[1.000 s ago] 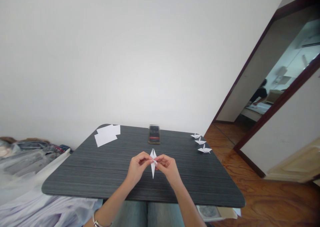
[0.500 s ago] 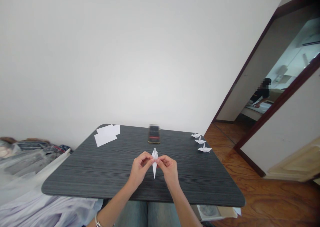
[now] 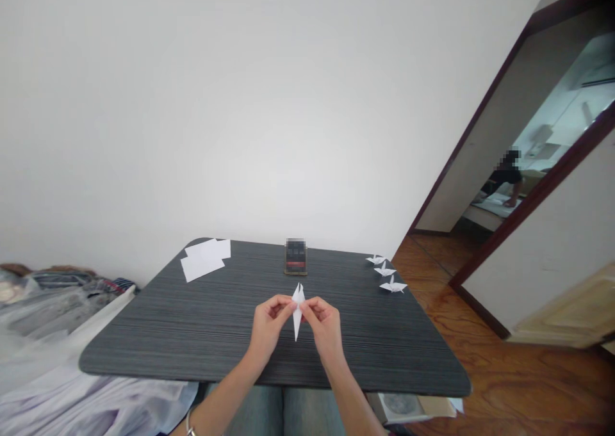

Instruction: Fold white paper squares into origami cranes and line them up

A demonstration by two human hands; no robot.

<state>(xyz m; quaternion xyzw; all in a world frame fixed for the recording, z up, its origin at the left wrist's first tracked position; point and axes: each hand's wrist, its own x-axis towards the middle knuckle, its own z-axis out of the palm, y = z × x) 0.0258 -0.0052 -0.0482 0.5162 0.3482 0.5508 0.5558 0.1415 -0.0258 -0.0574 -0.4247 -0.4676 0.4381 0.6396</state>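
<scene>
A narrow piece of folded white paper is held upright between my hands over the middle of the table, its split tip pointing away from me and a long point toward me. My left hand pinches its left side between thumb and fingers. On the right side, my right hand pinches it the same way. The fingertips behind the paper are partly hidden. Three white paper cranes stand in a row at the table's right edge.
On the dark table, white paper sheets lie at the back left. A phone stands at the back middle. Clothes and bags are heaped on the left. An open box sits below the table. Through the doorway, a person leans over a surface.
The folded paper has tilted slightly, its far tip shifting a little to the right. Both hands keep their pinch in nearly the same place. The person in the doorway has moved an arm.
</scene>
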